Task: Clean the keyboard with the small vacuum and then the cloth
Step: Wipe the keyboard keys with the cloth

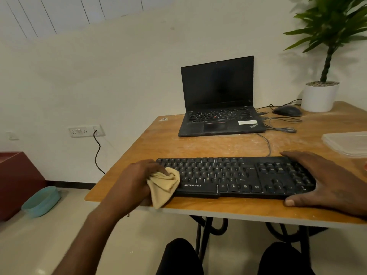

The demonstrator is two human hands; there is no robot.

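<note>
The black keyboard point(234, 176) lies along the near edge of the wooden table point(218, 145), its long side parallel to that edge.

The left hand point(139, 179) comes in from 7 o'clock, with the forearm stretched diagonally up from the lower left. Its fingers are curled around a bunched beige cloth point(163, 185) and grip it. The cloth is pressed on the left end of the keyboard, and a loose corner of it hangs over the table's near edge. The knuckles point toward 1 o'clock, and the back of the hand faces up.

The right hand point(325, 181) enters from 4 o'clock and lies flat on the right end of the keyboard, at 3 o'clock from the cloth. Its fingers are straight and spread across the number keys and around the far right corner; they hold nothing. The thumb point(292, 201) rests on the table just beside the keyboard's front edge.

At 12 o'clock from the keyboard stands an open black laptop point(218, 100) with a dark screen. At 1 o'clock from the keyboard a dark mouse point(287, 111) lies near a white plant pot point(318, 97). A clear plastic container point(347, 142) sits at the right edge of the table.
</note>
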